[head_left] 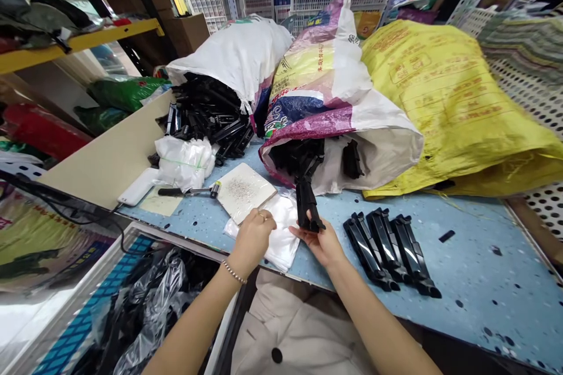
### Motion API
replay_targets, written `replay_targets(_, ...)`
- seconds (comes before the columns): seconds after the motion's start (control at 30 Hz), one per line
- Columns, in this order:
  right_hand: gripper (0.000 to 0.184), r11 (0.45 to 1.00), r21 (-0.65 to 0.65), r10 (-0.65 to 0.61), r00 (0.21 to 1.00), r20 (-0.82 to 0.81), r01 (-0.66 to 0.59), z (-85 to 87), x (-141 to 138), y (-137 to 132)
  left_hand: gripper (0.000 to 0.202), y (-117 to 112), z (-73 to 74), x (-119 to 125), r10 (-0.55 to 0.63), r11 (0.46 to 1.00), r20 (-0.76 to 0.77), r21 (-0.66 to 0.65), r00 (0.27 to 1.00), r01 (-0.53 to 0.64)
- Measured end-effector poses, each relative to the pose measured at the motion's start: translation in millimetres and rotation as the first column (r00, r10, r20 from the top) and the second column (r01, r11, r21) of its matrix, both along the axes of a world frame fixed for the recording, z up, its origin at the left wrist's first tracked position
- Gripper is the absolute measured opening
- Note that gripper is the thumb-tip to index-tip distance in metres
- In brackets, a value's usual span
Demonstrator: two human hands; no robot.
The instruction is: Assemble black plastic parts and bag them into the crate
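The right hand holds a black moulded plastic part upright, just apart from the left hand, its grip hidden, on a white plastic bag, beside a row of black plastic parts

My view shows a speckled blue worktop carrying three black plastic parts side by side, a white board touching a white plastic bag, a black-handled tool, and a yellow woven sack.

Three woven sacks crowd the back of the bench — and three black plastic pieces lie lower right, a fourth in the right hand.
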State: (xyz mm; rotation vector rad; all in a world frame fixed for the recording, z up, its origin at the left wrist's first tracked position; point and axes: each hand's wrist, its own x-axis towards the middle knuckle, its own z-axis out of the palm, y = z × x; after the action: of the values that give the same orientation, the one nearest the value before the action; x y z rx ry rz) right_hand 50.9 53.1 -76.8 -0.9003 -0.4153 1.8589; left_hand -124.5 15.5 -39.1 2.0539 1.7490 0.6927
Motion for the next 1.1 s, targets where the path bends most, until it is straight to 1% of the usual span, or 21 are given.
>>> replay_targets(0.03,0.029,1.0,0.002,-0.004,1.0,0.003,0.004,1.2,2.5,-3.3,0.025,-0.4,4.5,-2.9,-0.019,0.999,-0.124,0.028,0.992,0.023)
replay_targets(0.07,0.029,1.0,-0.001,-0.002,1.0,0.003,0.002,2.9,6.5,-8.6,0.028,0.0,7.3,-5.2,-0.023,0.999,-0.193,0.033,0.981,0.03)
replay_targets(0.1,0.028,1.0,-0.012,0.021,1.0,-0.004,-0.021,4.5,12.2,-16.0,0.034,1.2,8.0,-6.7,-0.031,0.999,-0.212,0.026,0.977,0.037)
replay_targets(0.13,0.026,0.997,-0.032,0.07,0.997,-0.023,-0.071,5.7,19.0,-25.1,0.041,2.9,7.1,-7.7,-0.041,0.999,-0.192,0.017,0.981,0.045)
replay_targets(0.2,0.025,0.964,-0.097,0.237,0.966,-0.106,-0.247,5.7,34.2,-45.9,0.055,6.6,2.0,-9.1,-0.055,0.998,-0.085,0.011,0.995,0.056)
replay_targets(0.27,0.028,0.88,-0.157,0.408,0.883,-0.23,-0.448,2.1,46.1,-64.1,0.063,8.1,-3.1,-10.3,-0.068,0.998,0.019,0.015,0.997,0.068)
replay_targets(0.3,0.03,0.836,-0.173,0.462,0.838,-0.291,-0.521,-0.5,49.3,-70.1,0.066,7.4,-4.4,-10.7,-0.079,0.997,0.05,0.02,0.996,0.078)
replay_targets(0.37,0.033,0.788,-0.173,0.502,0.78,-0.373,-0.59,-6.0,48.5,-74.0,0.07,2.2,-3.3,-9.5,-0.12,0.993,0.086,0.032,0.989,0.118)
replay_targets(0.43,0.034,0.807,-0.145,0.499,0.792,-0.352,-0.573,-9.6,39.8,-68.8,0.073,-8.1,1.9,-3.7,-0.184,0.983,0.107,0.032,0.977,0.182)
replay_targets(0.5,0.032,0.859,-0.111,0.469,0.855,-0.222,-0.5,-9.8,27.4,-60.6,0.077,-22.3,8.7,7.4,-0.258,0.966,0.123,0.013,0.958,0.258)
replay_targets(0.6,0.025,0.941,-0.023,0.338,0.938,0.082,-0.337,-3.6,11.7,-55.9,0.082,-45.6,17.9,27.1,-0.353,0.933,0.141,-0.019,0.925,0.359)
replay_targets(0.67,0.02,0.962,0.072,0.236,0.936,0.26,-0.262,2.7,6.3,-60.3,0.082,-59.2,23.5,34.7,-0.373,0.923,0.166,-0.03,0.913,0.383)
replay_targets(0.7,0.019,0.959,0.106,0.22,0.926,0.308,-0.263,5.6,4.7,-63.8,0.081,-65.0,26.3,35.8,-0.368,0.925,0.183,-0.031,0.911,0.38)
replay_targets(0.73,0.019,0.956,0.111,0.225,0.925,0.305,-0.27,8.0,3.4,-67.6,0.079,-70.2,29.2,35.1,-0.359,0.928,0.202,-0.03,0.911,0.372)
replay_targets(0.83,0.024,0.964,0.033,0.26,0.959,0.113,-0.266,10.6,-2.3,-75.9,0.074,-83.7,35.0,27.9,-0.336,0.936,0.248,-0.018,0.908,0.351)
replay_targets(0.87,0.026,0.97,0.011,0.241,0.968,0.071,-0.243,10.2,-5.3,-76.9,0.075,-87.8,35.1,25.8,-0.322,0.941,0.256,-0.015,0.911,0.337)
replay_targets(0.9,0.026,0.976,0.009,0.217,0.973,0.076,-0.219,9.5,-8.8,-77.1,0.075,-91.6,34.2,24.6,-0.298,0.95,0.264,-0.016,0.917,0.313)
replay_targets(0.93,0.025,0.978,0.035,0.201,0.971,0.13,-0.208,9.0,-12.5,-76.8,0.077,-94.9,32.4,24.6,-0.263,0.96,0.275,-0.02,0.925,0.279)
replay_targets(1.0,0.018,0.964,0.14,0.171,0.929,0.329,-0.227,9.9,-19.7,-76.6,0.079,-99.7,28.6,27.3,-0.174,0.98,0.297,-0.04,0.939,0.194)
replay_targets(1.07,0.017,0.92,0.256,0.129,0.847,0.516,-0.297,15.5,-24.9,-79.2,0.08,-102.1,28.8,29.8,-0.13,0.988,0.298,-0.046,0.946,0.15)
replay_targets(1.1,0.021,0.888,0.302,0.127,0.818,0.561,-0.346,20.5,-26.3,-81.8,0.078,-103.3,31.8,28.7,-0.128,0.988,0.289,-0.043,0.949,0.146)
